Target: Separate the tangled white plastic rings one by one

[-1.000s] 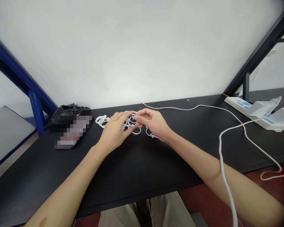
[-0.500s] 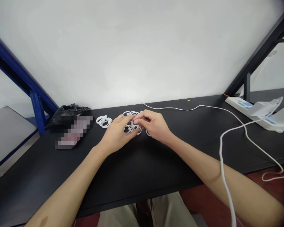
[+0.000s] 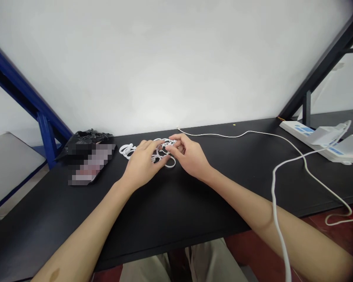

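Note:
A cluster of thin white rings with small knobs (image 3: 170, 161) lies on the black table, between my hands. My left hand (image 3: 142, 162) curls over it from the left, thumb and fingers around some of the rings. From the right, my right hand (image 3: 191, 156) has its thumb and index finger close together at a white ring in the cluster, with its other fingers curled in. More white rings (image 3: 125, 150) lie just left of my left hand, which partly covers them. My fingers hide much of the cluster, so exact contact is hard to see.
A blurred-out flat object (image 3: 94, 164) and a crumpled black plastic bag (image 3: 90, 136) lie at the left. A white cable (image 3: 250, 132) crosses the table to the right, near a white device with blue panels (image 3: 302, 129). A pale wall (image 3: 176, 70) stands behind.
My fingertips have drawn slightly apart, and more of the ring cluster shows between them. My left hand has shifted a little left, partly covering the rings there.

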Demonstrator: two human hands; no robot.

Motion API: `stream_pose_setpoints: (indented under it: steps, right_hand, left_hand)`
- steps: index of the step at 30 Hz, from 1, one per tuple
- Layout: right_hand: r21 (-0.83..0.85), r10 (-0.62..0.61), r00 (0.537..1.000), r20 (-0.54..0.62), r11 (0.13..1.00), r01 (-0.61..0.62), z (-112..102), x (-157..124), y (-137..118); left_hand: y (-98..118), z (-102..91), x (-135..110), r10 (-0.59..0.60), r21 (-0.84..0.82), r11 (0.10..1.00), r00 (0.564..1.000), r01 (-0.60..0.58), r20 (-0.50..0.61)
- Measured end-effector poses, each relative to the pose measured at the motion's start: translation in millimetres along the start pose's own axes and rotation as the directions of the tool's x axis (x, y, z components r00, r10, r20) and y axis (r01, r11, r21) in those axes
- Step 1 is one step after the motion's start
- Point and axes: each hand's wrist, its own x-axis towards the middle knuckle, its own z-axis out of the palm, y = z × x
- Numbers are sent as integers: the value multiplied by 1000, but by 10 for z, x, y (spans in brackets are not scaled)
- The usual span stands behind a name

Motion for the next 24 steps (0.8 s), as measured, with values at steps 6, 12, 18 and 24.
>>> stream_pose_setpoints:
  steps: [6, 12, 18, 24]
  right_hand:
    - [-431, -94, 953, 288, 876, 217, -12, -28, 48]
    - [-487, -109, 893, 436, 806, 336, -18, -34, 64]
    - [-426, -141, 933, 331, 860, 281, -27, -28, 29]
    - [-254, -138, 965, 223, 947, 194, 14, -49, 13]
  left_hand:
    - [-351, -39, 40, -264, 274, 913, 949, 303, -170]
    - [-641, -37, -10, -376, 429, 814, 918, 392, -127]
    - [-731, -4, -40, -422, 435, 802, 904, 409, -73]
    - [-533, -66, 10, -347, 356, 856, 927, 375, -140]
